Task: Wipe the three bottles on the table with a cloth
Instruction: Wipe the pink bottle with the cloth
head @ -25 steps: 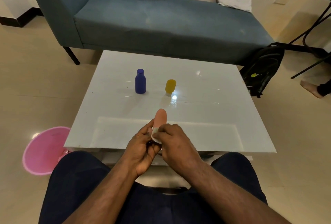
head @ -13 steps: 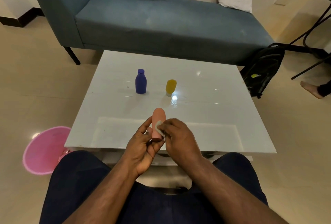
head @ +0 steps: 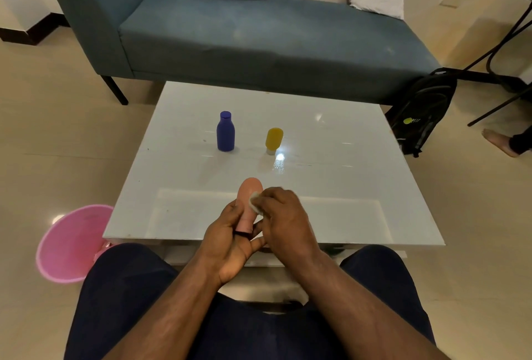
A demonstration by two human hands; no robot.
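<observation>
My left hand grips the lower end of a pink bottle, held up over the near edge of the white table. A small white cloth is pinched in my right hand and pressed against the bottle's right side. Further back on the table stand a blue bottle and, to its right, a yellow bottle resting on its white cap. The pink bottle's lower part is hidden by my fingers.
A blue-grey sofa stands behind the table. On the floor at the left lies a pink basket. A black backpack leans at the right, near another person's bare foot and metal chair legs.
My right hand with the cloth has slid up the pink bottle, from its lower part toward its upper part. The left hand keeps its hold; the other bottles have not moved.
</observation>
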